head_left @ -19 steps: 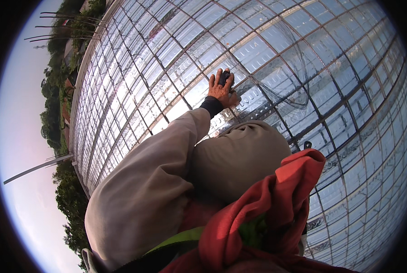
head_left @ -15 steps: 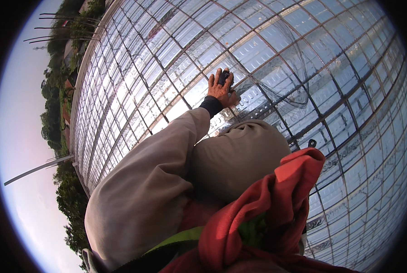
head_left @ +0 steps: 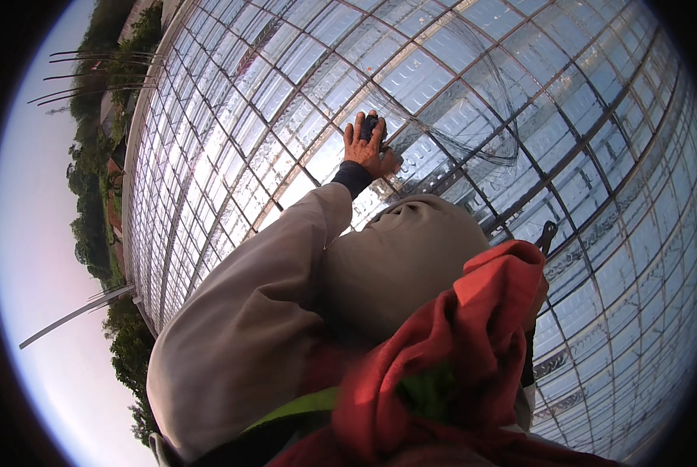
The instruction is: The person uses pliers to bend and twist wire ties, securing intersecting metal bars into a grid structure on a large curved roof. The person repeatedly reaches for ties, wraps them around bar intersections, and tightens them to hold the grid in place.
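Observation:
My left hand (head_left: 370,148) rests on the steel rebar mesh (head_left: 551,179) with its fingers spread, beyond my bent knee (head_left: 418,257). A black covering or object (head_left: 372,128) shows at its fingers; which of the two I cannot tell. Just right of this hand lies a loose loop of thin tie wire (head_left: 512,128). Most of my right hand (head_left: 541,292) is hidden behind a red cloth (head_left: 496,288) hanging in front of me. Above that hand sticks up the end of a dark tool (head_left: 547,236) with a hole in it; its other end is hidden.
Shiny ribbed metal decking (head_left: 473,86) lies under the mesh. Along the left runs the deck's edge (head_left: 134,148), with rebar ends (head_left: 91,78) and a long bar (head_left: 76,315) jutting out past it. Trees (head_left: 91,210) and sky are beyond.
The view has shifted slightly. My right hand and more of the dark tool have come out from behind the red cloth. My left hand stays at about the same place on the mesh.

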Motion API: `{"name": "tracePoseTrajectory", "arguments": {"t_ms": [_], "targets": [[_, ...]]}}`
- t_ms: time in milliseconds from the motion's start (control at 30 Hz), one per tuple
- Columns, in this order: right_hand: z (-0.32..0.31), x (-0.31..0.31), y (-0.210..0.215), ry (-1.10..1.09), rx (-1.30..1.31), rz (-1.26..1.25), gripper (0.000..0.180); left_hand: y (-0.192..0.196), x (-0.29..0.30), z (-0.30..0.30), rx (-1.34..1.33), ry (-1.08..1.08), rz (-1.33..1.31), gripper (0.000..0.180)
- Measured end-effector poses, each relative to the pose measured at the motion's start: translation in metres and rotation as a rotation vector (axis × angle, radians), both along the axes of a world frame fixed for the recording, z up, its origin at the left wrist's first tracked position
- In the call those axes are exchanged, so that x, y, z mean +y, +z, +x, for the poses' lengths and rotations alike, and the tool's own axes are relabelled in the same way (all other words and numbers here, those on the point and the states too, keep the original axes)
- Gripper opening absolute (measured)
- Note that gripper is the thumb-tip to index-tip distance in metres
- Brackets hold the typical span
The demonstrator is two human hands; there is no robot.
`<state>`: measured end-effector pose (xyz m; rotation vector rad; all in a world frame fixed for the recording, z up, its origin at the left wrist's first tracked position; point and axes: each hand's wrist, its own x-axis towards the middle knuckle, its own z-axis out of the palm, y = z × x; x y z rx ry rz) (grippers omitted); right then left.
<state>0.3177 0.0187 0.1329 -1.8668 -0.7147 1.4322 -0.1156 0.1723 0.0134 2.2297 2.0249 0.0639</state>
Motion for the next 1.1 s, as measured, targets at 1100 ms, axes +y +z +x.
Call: {"name": "tracePoseTrajectory", "arguments": {"t_ms": [1100], "targets": [[0.029, -0.024, -0.018, -0.525, 0.935, -0.341, 0.03, -0.001, 0.056, 0.195, -0.142, -0.565, -0.108, 0.118]]}}
